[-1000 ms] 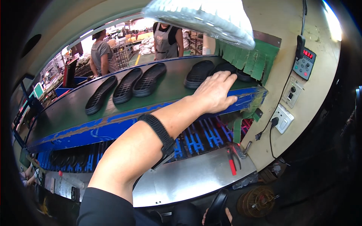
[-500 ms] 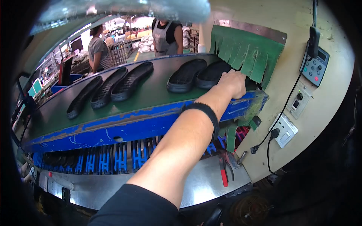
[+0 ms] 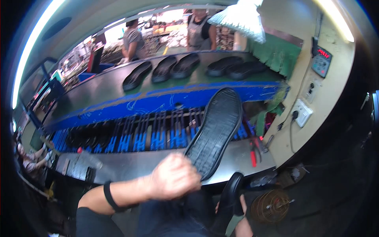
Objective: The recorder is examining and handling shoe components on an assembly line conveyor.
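The left hand is clamped on the near end of a black sole, which reaches toward one o'clock over the metal worktop. At five o'clock the right hand grips a black shoe; other soles lie at twelve.

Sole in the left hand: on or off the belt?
Off: the left hand holds the sole near its lower end, in front of the belt.

Far up and left of the grip of the left hand glows a long white light tube; rightward stands a cream-painted wall panel, dark grey floor beneath.
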A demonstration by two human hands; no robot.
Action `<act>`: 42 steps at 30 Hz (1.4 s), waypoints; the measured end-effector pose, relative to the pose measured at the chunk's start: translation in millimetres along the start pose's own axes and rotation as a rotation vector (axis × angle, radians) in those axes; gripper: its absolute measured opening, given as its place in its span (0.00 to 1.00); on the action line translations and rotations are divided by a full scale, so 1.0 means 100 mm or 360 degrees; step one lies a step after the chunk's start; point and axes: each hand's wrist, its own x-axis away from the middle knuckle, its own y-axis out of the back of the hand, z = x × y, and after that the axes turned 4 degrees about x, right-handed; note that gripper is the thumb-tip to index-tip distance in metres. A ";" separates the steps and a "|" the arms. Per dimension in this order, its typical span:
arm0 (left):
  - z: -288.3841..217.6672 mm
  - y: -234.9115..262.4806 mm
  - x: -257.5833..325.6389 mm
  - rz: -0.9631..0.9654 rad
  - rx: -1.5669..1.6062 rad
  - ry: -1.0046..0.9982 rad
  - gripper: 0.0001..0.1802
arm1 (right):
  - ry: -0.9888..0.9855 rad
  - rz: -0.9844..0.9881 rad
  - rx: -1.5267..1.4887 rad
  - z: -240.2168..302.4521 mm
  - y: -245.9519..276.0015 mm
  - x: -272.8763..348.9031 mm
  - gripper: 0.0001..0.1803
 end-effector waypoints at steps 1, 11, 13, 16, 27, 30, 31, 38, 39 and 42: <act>-0.39 0.08 0.45 0.0137 -0.0049 0.0017 0.12 | -0.0024 -0.0009 -0.0015 -0.02 -0.05 -0.09 0.49; -2.16 -0.58 2.83 0.0181 0.0737 0.1475 0.11 | -0.0456 -0.0376 0.0178 -1.04 -0.57 -0.51 0.41; -2.06 -0.47 2.89 -0.0242 0.1001 0.1758 0.07 | -0.0577 -0.0474 0.0132 -1.21 -0.53 -0.48 0.41; -1.62 -0.35 2.99 -0.0759 0.0330 0.1944 0.05 | -0.0597 -0.0348 0.0152 -1.27 -0.44 -0.42 0.41; -0.57 -0.46 3.39 -0.1649 0.2312 0.2566 0.29 | -0.0729 -0.0406 0.0212 -1.20 -0.47 -0.48 0.47; -0.76 0.08 3.07 -0.1622 0.2890 0.1648 0.40 | -0.0561 -0.0531 0.0494 -1.07 -0.64 -0.58 0.52; -0.81 0.15 3.02 -0.1606 0.2914 0.1564 0.40 | -0.0567 -0.0453 0.0556 -1.02 -0.71 -0.61 0.51; -1.14 0.44 2.81 -0.1485 0.2845 0.1767 0.44 | -0.0516 -0.0279 0.0566 -1.32 -0.65 -0.38 0.48; -1.18 0.47 2.81 -0.1480 0.2823 0.1769 0.44 | -0.0572 -0.0279 0.0527 -1.34 -0.63 -0.32 0.48; -1.24 0.53 2.73 -0.1189 0.2343 0.1769 0.46 | -0.0548 -0.0111 0.0578 -1.23 -0.64 -0.33 0.49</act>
